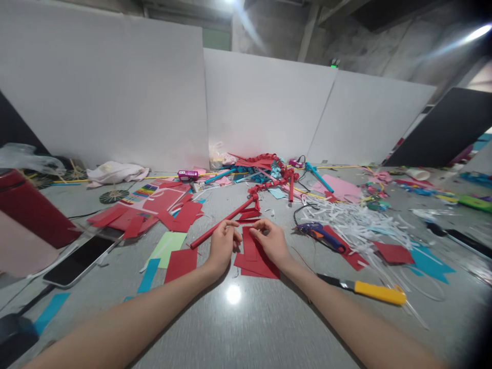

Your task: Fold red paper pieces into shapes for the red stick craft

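Walls: white panels (269, 113) standing in a row behind the table, with a black panel (442, 125) leaning at the far right
Ceiling: bare grey concrete (357, 36); a bright lamp (476, 34) at upper right; a small green lit sign (334, 63) above the panels
Tabletop (230, 333): grey and shiny, throwing back a round glare near the front; scraps cover much of its back and sides
Back of table: a heap of red and blue paper curls (265, 165) against the panels; a white cloth (115, 173) farther left
Left side: a dark-screened phone (84, 259); light green paper (167, 246) near a red tube (219, 224), which lies aslant
Right side: white paper shreds (353, 220), a blue glue gun (321, 236), a yellow-handled knife (378, 293)
Red strip (250, 251): between the hands, lying over red sheets (263, 265)
Left hand (223, 245): fingers curled beside the strip's left edge; cannot tell whether they grasp it
Right hand (272, 243): thumb and forefinger close together at the strip's upper end; cannot tell whether they pinch it
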The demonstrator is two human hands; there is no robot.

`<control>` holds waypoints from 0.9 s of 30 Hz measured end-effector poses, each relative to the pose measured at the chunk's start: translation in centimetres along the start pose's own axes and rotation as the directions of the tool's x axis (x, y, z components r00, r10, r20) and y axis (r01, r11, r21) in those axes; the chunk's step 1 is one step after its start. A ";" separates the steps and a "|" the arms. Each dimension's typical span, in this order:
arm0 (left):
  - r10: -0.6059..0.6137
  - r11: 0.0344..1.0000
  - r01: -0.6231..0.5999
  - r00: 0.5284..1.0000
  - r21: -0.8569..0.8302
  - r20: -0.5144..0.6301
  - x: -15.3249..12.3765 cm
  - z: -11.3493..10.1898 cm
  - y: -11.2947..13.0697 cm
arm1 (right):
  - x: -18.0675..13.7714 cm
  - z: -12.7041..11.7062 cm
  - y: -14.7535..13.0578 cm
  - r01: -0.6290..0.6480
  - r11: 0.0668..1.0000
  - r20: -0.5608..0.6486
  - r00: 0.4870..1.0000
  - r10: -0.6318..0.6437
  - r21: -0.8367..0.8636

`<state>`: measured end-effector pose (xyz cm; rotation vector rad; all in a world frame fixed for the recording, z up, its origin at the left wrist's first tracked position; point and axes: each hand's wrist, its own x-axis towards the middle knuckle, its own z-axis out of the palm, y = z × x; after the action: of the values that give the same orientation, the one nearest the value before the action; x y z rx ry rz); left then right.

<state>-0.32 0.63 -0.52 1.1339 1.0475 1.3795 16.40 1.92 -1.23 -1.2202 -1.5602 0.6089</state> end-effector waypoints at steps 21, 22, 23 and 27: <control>0.027 1.000 -0.027 1.000 -0.013 -0.006 0.3 0.0 -0.5 | 0.0 -0.2 -1.0 0.013 0.995 0.008 1.000 -0.014 0.096; 0.049 0.999 -0.048 0.999 0.016 -0.011 0.3 0.1 -0.5 | 0.0 -0.2 -1.1 0.018 0.994 0.005 1.000 -0.019 0.110; 0.079 0.995 -0.078 0.997 0.062 -0.016 0.3 0.1 -0.4 | 0.0 -0.2 -1.2 0.022 0.992 0.000 1.000 -0.022 0.123; 0.154 0.960 -0.152 0.988 0.237 0.009 0.3 0.1 -0.4 | 0.0 -0.3 -1.3 0.027 0.979 -0.043 0.999 -0.019 0.202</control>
<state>-0.17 1.00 -0.90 1.4094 1.1749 1.4080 16.16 1.36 -0.02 -1.0536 -1.4382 0.7053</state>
